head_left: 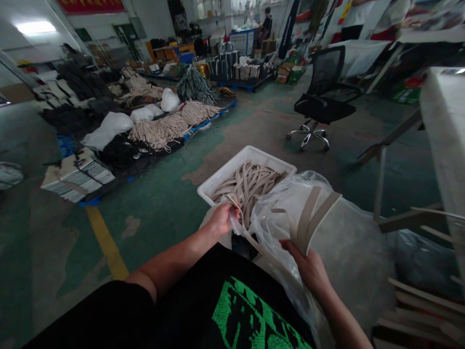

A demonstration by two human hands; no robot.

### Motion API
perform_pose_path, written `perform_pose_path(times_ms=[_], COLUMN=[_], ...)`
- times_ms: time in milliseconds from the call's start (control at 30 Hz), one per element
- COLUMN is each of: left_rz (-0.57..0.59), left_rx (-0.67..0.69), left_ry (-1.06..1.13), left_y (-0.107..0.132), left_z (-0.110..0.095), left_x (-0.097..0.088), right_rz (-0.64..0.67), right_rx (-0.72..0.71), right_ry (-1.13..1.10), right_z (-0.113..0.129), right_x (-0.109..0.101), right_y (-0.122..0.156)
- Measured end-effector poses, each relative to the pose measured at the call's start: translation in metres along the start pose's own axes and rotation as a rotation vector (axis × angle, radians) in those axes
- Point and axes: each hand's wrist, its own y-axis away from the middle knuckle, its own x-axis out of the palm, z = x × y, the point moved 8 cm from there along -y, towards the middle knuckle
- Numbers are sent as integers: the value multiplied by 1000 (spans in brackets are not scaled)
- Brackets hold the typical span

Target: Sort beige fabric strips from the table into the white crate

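A: Head camera: what is the left hand (pixel 221 220) doing?
B: It is pinching a tan strap (pixel 239 207) by the white tray (pixel 232 167). The right hand (pixel 310 266) is gripping flat tan strips (pixel 314 213) over the plastic bag (pixel 279 213).

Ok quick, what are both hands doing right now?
Left hand: closed on a thin beige strap.
Right hand: closed, holding a bundle of beige strips.
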Motion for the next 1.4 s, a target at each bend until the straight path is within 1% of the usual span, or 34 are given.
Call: perform_pose_path(times_ms=[67, 167, 233, 267, 333, 400, 500, 567, 667, 767, 833, 933, 967, 1033, 1100, 1167, 1300, 1400], left_rz=[56, 144, 186, 194, 178, 137, 55, 38, 90, 122, 117, 88, 76, 64, 72, 87, 97, 129], left_rx=[-44, -75, -67, -52, -26, -12, -31, -45, -62, -80, -78, -92, -100, -99, -79, -61, -21, -5], left_ry=[-29, -94, -128, -128, -107, -84, -51, -19, 2, -12, -5, 39, 53, 63, 45, 11, -30, -48], left_y=[9, 20, 25, 26, 25, 23, 22, 24, 29, 32, 31, 27, 25, 22, 20, 19, 18, 19], left_z=[12, 28, 34, 35, 36, 36, 41, 45, 47, 44, 37, 28, 26, 22, 19, 18, 16, 15], left_x=[9, 23, 30, 33, 34, 32, 26, 26, 32, 34, 33, 26, 24, 19, 17, 16, 16, 19], right_rz=[10, 58, 88, 89, 77, 59, 18, -15, -47, -90, -132, -174, -155, -73, 22, 81, 167, 229], right_rx=[-48, -149, -210, -230, -235, -217, -186, -169, -123, -65, -42, -20, -8, 4, 10, 23, 33, 34], right_ry=[-114, -285, -360, -382, -400, -414, -441, -443, -458, -529, -541, -443, -395, -295, -205, -137, -51, -43], right_z=[21, 55, 70, 73, 72, 65, 55, 52, 51, 49, 50, 54, 55, 59, 62, 62, 63, 65], right_x=[9, 35, 54, 62, 74, 83, 89, 91, 90, 75, 55, 15, 5, -8, -10, -6, 11, 22], right_y=[-8, -15, -17, -16, -15, -14, -15, -16, -18, -18, -15, -8, -5, 2, 10, 16, 23, 24])
